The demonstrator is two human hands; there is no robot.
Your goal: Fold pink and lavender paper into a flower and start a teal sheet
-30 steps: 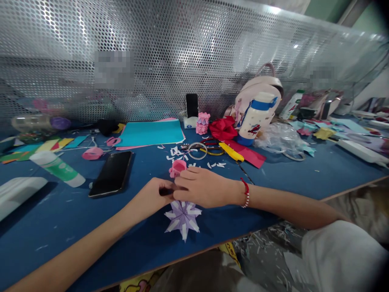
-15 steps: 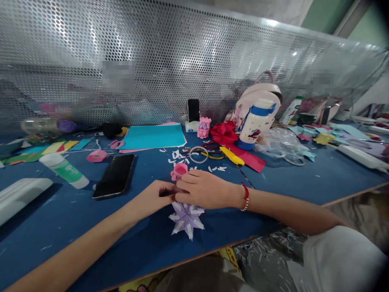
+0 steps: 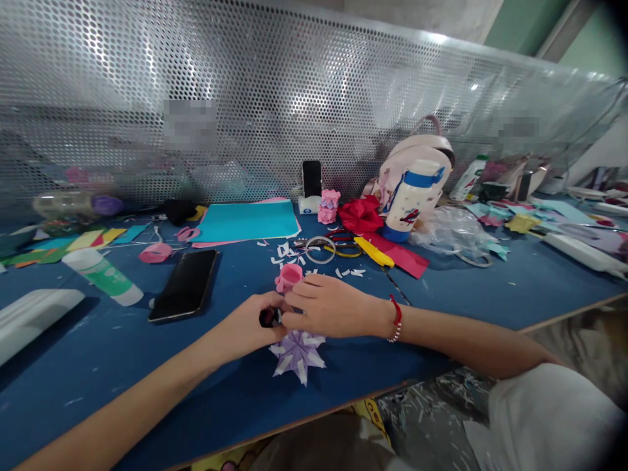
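A purple folded-paper star (image 3: 297, 355) with white strips on its points shows just below my two hands, near the table's front edge. My left hand (image 3: 255, 324) is closed, thumb and fingers curled round a small dark gap at the star's upper side. Against it, my right hand (image 3: 326, 306) has its fingers bent and pressed together, meeting the left fingertips. What the fingertips pinch is hidden. Right behind the hands stands a pink paper ring piece (image 3: 289, 277). White paper scraps (image 3: 284, 250) lie beyond it.
On the left are a black phone (image 3: 184, 286), a glue tube (image 3: 104, 277) and a white case (image 3: 36, 320). Farther back lie blue sheets (image 3: 248, 220), a yellow cutter (image 3: 375, 252), a tape ring (image 3: 320, 250), a bottle (image 3: 412, 199) and a backpack (image 3: 441, 147).
The purple star has shifted slightly left and up, more of it now behind my hands. My left hand's fingers have risen and arched, widening the gap inside them.
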